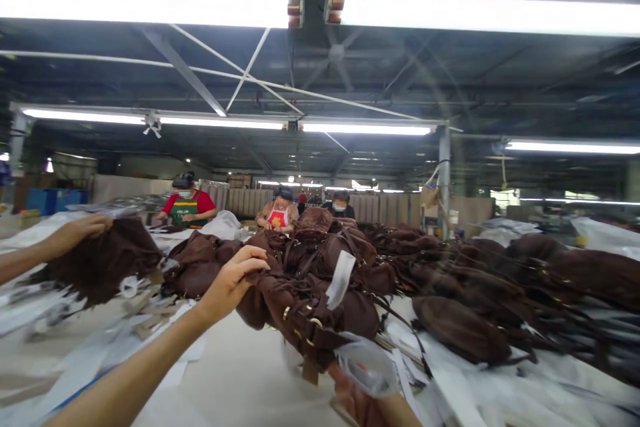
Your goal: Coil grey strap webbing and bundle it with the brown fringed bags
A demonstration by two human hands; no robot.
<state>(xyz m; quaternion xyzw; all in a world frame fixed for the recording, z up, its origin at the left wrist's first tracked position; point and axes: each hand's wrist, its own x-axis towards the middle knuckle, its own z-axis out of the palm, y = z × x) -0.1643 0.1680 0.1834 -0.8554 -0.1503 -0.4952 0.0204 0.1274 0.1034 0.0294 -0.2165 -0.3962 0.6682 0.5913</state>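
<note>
My left hand, reaching from the lower left, has its fingers closed on the upper left edge of a dark brown bag with straps and gold-coloured rings. A white paper strip lies against the bag. At the bag's lower end, my right hand comes in from the bottom edge and grips it; the fingers are blurred and partly covered. Clear plastic is in front of that hand.
At far left, another person's hand holds brown material. Many brown bags are heaped across the table, among white sheets and plastic. Co-workers, one in a green apron, are at the back; a post stands behind the heap.
</note>
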